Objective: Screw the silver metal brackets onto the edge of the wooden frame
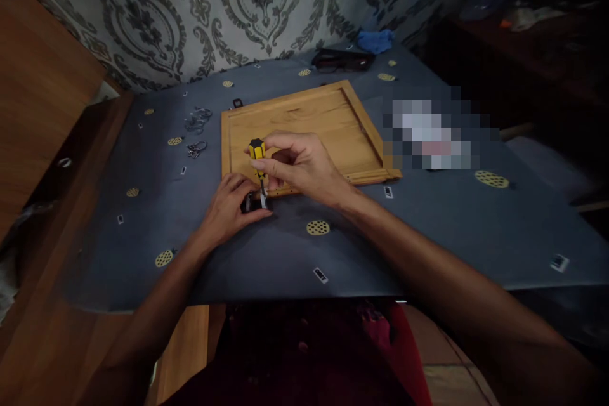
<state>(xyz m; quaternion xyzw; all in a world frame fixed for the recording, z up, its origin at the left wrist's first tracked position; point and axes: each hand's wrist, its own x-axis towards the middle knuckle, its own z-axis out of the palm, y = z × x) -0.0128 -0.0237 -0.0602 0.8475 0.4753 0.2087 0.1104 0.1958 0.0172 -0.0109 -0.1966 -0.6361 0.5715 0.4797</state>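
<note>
My right hand (302, 165) is closed around a short yellow-and-black screwdriver (257, 150), held upright with its tip down at the near edge of a wooden framed panel (295, 117). At that edge, near the left corner, my left hand (231, 206) pinches a small metal piece (263, 198), perhaps a hook or clip; its exact kind is unclear. The screwdriver's tip meets this piece, though the contact point is partly hidden by fingers. The panel lies flat on the dark cloth.
Small metal hooks or clips (196, 149) lie left of the panel, with a further bunch (197, 119) behind them. A dark case (342, 61) and a blue cloth (375, 41) sit at the back. A blurred-out object (431, 133) lies right of the panel. Patterned cloth covers the table (266, 266).
</note>
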